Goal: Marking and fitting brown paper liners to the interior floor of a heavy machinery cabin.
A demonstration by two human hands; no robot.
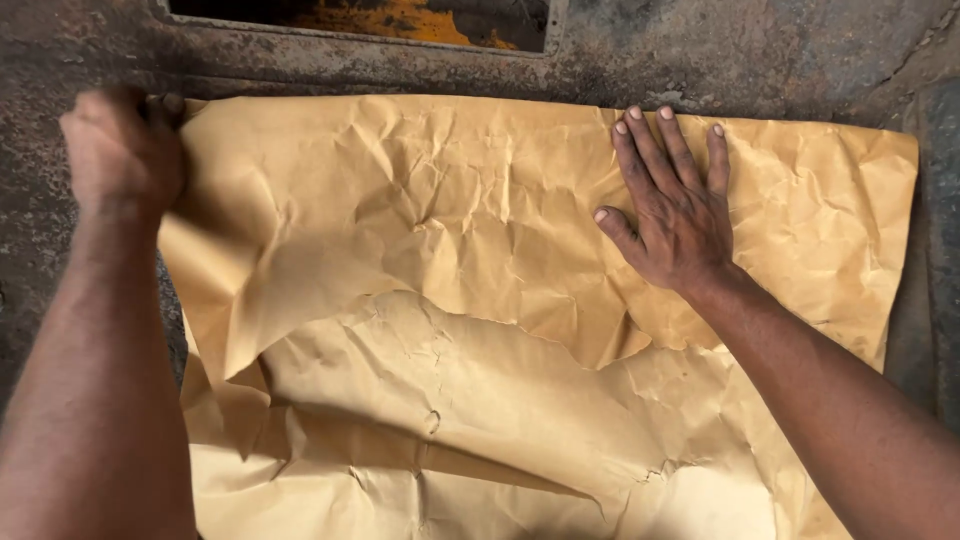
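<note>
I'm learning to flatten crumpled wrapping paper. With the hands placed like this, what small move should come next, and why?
Probably pull the left hand outward with the corner it grips, while the right hand lies flat, pinning the top edge. The brown paper is wrinkled and its left side is lifted and buckled off the dark surface, so tension there should flatten it.

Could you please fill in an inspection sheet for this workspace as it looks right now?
Surface: dark, stained, rough slab.
Job's things: large crumpled tan paper sheet, spread out, lower part folded over.
Clutter: nothing seen.
Grip: left hand closed on the sheet's top left corner; right hand flat, fingers spread, pressing the sheet's upper right part.
Cables: nothing seen.
Surroundings: framed opening at the top, rusty orange inside.
</note>
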